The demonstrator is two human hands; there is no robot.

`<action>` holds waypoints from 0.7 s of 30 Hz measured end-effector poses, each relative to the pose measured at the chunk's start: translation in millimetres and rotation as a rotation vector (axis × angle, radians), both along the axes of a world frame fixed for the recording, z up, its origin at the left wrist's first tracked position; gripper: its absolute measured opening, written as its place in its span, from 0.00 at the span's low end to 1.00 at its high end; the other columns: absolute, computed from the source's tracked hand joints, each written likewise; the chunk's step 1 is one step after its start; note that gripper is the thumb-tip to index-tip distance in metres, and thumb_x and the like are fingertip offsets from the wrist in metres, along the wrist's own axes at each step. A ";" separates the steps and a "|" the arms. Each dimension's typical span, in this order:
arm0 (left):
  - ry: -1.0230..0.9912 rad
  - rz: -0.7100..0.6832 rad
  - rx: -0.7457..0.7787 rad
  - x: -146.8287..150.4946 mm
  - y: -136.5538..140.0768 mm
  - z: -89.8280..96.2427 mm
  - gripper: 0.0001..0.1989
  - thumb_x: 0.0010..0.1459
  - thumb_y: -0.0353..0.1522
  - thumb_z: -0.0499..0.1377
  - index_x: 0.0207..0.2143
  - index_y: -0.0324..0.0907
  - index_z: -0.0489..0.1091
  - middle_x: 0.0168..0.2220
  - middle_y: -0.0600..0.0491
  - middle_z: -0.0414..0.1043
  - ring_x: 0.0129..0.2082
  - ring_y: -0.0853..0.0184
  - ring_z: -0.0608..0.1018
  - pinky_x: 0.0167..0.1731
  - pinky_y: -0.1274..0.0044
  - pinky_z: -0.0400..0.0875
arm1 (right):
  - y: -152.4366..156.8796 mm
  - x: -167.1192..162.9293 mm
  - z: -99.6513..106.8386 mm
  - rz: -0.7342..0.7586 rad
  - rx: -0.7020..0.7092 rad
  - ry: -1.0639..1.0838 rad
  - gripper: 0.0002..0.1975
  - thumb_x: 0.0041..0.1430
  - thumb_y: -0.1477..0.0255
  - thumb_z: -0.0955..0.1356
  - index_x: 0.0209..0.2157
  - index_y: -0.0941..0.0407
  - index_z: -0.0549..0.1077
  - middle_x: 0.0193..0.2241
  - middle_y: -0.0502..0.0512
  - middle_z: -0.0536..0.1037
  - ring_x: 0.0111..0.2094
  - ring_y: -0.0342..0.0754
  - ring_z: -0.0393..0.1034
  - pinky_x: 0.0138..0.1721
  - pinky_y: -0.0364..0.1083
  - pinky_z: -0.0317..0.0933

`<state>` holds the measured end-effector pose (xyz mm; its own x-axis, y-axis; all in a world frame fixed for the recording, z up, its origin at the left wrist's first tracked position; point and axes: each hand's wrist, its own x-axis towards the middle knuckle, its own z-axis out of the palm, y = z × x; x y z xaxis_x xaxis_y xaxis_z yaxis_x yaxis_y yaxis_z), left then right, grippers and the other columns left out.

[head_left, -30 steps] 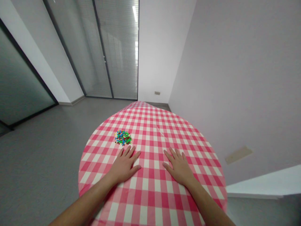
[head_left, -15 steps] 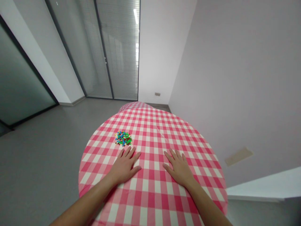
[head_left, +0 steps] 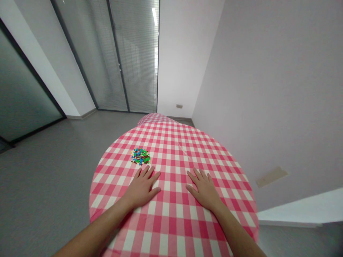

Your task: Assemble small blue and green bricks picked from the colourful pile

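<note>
Both palms rest face down on a round table spread with a red and white checked tablecloth (head_left: 171,225). My left hand (head_left: 142,187) lies flat with its fingers spread, holding nothing. Just beyond its fingertips sits a small heap of tiny colourful pieces (head_left: 140,156), mostly blue, green and dark red with some yellow; they are too small to make out singly. To the right, my right hand (head_left: 204,188) is also flat on the cloth, fingers apart and nothing under them that shows. A gap of bare cloth separates the two hands.
A grey wall (head_left: 268,89) runs close along the table's right side, with a beige plate (head_left: 272,176) low on it. Glass panels with blinds (head_left: 136,57) stand beyond the far edge. Grey floor (head_left: 53,178) stretches along the left.
</note>
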<state>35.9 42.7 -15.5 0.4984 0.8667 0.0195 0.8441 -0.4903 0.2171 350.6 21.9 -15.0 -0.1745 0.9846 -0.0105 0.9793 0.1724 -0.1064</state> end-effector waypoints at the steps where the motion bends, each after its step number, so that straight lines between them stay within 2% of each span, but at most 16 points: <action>1: 0.001 0.001 0.004 0.0 0.2 -0.6 0.33 0.65 0.54 0.46 0.68 0.53 0.54 0.71 0.46 0.45 0.71 0.48 0.47 0.65 0.51 0.44 | -0.1 0.0 -0.3 -0.001 0.002 -0.002 0.36 0.65 0.44 0.53 0.68 0.47 0.58 0.69 0.58 0.53 0.70 0.65 0.43 0.65 0.68 0.39; 7: -0.019 0.002 0.017 -1.0 0.3 -3.7 0.33 0.65 0.54 0.46 0.68 0.53 0.55 0.71 0.47 0.45 0.71 0.49 0.48 0.65 0.51 0.44 | -0.4 -0.6 -0.4 0.003 -0.005 -0.003 0.37 0.65 0.43 0.52 0.68 0.46 0.57 0.70 0.57 0.51 0.70 0.65 0.41 0.66 0.68 0.38; 14: -0.044 -0.026 -0.012 -10.5 -6.1 2.6 0.28 0.67 0.47 0.48 0.67 0.52 0.57 0.70 0.49 0.49 0.70 0.53 0.51 0.66 0.56 0.46 | 0.0 -1.3 1.7 -0.009 -0.035 -0.001 0.38 0.65 0.43 0.51 0.69 0.46 0.55 0.70 0.57 0.51 0.70 0.65 0.40 0.66 0.69 0.36; 21: -0.056 -0.019 0.010 -11.9 -7.8 3.6 0.27 0.67 0.46 0.48 0.66 0.51 0.59 0.69 0.49 0.52 0.70 0.54 0.53 0.66 0.56 0.48 | 0.0 -0.3 -1.1 -0.003 -0.009 0.016 0.37 0.65 0.43 0.52 0.68 0.46 0.57 0.70 0.57 0.52 0.70 0.65 0.41 0.65 0.69 0.37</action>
